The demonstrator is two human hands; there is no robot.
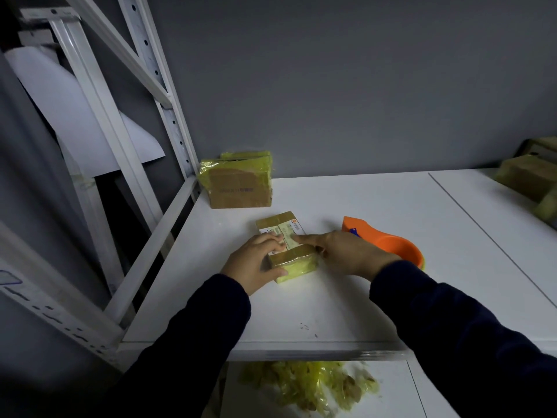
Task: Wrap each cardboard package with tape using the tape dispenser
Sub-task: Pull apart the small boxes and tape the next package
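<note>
White desk (pixel 331 297), hands on a package (pixel 300 267).
Left hand (pixel 256 263) grips it; right hand (pixel 346 254), fingers straight, presses the label (pixel 288 229), print unreadable; dispenser (pixel 391 245) half hidden.

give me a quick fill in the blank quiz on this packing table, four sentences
1. The tape dispenser lying on the table is ____ in colour.
2. The left hand and the right hand are both on the small package, which bears a white ____ on top.
3. The tape on the larger box at the back is ____ in colour.
4. The tape dispenser lies on the ____ hand's side of the small package.

Missing words: orange; label; yellow; right
</note>
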